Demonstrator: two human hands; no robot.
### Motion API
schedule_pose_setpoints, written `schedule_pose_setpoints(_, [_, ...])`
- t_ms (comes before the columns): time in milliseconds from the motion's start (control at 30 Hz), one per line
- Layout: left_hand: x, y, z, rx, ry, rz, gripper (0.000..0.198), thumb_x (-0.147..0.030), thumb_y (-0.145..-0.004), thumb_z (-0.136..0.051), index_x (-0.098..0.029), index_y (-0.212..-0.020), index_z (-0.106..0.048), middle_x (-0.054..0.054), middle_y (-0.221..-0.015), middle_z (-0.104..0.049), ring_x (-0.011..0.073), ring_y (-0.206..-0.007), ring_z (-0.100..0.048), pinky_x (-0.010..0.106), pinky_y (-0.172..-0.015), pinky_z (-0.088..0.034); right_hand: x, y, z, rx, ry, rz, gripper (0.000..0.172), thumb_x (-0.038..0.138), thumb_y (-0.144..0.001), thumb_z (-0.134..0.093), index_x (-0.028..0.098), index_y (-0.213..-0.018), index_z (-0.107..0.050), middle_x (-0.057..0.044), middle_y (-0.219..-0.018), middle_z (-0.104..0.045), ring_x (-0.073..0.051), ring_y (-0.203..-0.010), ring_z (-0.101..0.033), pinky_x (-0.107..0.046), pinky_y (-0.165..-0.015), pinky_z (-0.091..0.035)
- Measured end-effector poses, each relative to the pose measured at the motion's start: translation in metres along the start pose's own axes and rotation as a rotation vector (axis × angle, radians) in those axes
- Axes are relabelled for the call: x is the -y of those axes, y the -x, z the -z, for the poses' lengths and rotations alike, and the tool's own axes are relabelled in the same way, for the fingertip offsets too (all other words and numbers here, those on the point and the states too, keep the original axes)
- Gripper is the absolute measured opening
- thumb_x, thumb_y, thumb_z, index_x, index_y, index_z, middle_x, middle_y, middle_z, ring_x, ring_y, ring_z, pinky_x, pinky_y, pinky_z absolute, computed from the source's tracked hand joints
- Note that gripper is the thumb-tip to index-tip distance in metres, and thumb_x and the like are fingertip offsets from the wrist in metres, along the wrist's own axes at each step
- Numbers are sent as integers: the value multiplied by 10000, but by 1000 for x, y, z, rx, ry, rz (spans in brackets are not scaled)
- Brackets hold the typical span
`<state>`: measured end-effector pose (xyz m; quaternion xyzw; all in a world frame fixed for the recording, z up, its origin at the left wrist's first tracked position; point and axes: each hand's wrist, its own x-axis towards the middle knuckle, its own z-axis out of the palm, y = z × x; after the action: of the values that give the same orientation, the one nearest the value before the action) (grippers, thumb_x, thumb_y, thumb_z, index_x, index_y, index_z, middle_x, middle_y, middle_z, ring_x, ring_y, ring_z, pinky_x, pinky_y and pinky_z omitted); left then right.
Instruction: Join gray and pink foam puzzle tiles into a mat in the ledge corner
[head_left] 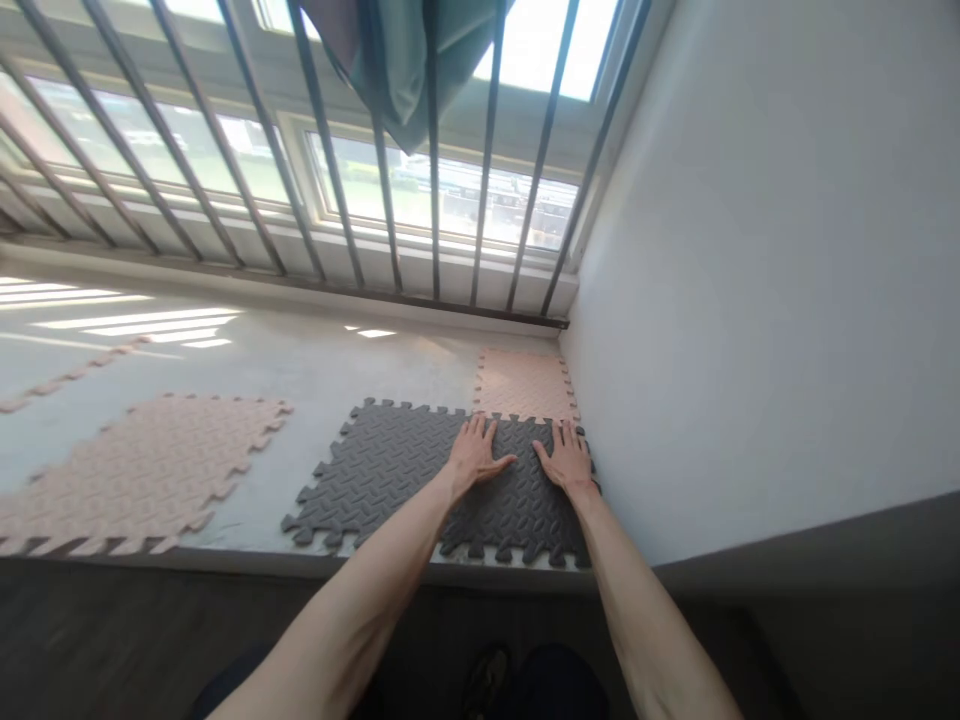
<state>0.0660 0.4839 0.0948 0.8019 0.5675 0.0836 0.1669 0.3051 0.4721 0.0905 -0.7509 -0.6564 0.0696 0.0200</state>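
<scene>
right: wall (750, 300) blocks | back: window bars (435, 200) | left: ledge (315, 370) free

A pale concrete window ledge (315, 365) runs below the barred window and carries interlocking foam mat tiles. A dark grey tile (390, 465) lies flat near the right-hand wall, its far edge meeting a smaller pink tile (523, 383) tucked into the corner. Well apart to the left, a large pink tile (142, 470) lies at an angle, and a thin pink edging strip (71, 375) rests farther back on the bare surface, beside patches of sunlight.
</scene>
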Motion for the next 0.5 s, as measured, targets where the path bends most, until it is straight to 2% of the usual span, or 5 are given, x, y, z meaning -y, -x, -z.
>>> schedule_pose_setpoints(133, [10,15,21,137,69,6,1117,-869,-934,-355,-102,-1739,-251,206,-1815,-269,341,-1715,-224,585,-1408,-110,4,14,-9,35,28,-44,948,670,-1034,-280,26,-1721,-180,-178,-1860,-171,-303,-1743,-143,-489,-1413,-131])
schedule_pose_setpoints(267, [40,69,27,148,71,-58,1040,-831,-970,-351,-140,-1741,-261,162,-1833,-251,295,-1727,-185,545,-1419,-78,5,30,-21,63,75,-50,980,699,-1007,-232,33,-1724,-182,-154,-1865,-168,-303,-1742,-154,-512,-1416,-145])
schedule_pose_setpoints(333, [69,113,28,54,69,-127,949,-788,-1002,-363,-197,-1740,-283,141,-1839,-257,269,-1728,-188,517,-1421,-88,2,41,-28,47,102,-38,979,695,-996,-215,43,-1726,-186,-144,-1866,-170,-299,-1743,-151,-523,-1416,-144])
schedule_pose_setpoints(400, [110,166,34,-95,67,-156,826,-697,-1039,-403,-247,-1727,-319,120,-1849,-251,266,-1730,-176,524,-1417,-101,-1,55,-35,20,121,-18,980,686,-983,-202,47,-1725,-200,-137,-1865,-182,-300,-1742,-159,-532,-1415,-149])
schedule_pose_setpoints(500, [194,252,56,-393,101,41,654,-489,-1055,-474,-242,-1660,-437,150,-1774,-403,304,-1683,-285,552,-1388,-192,1,79,-50,-33,115,20,1009,700,-958,-163,37,-1714,-249,-153,-1854,-227,-321,-1735,-189,-564,-1407,-175])
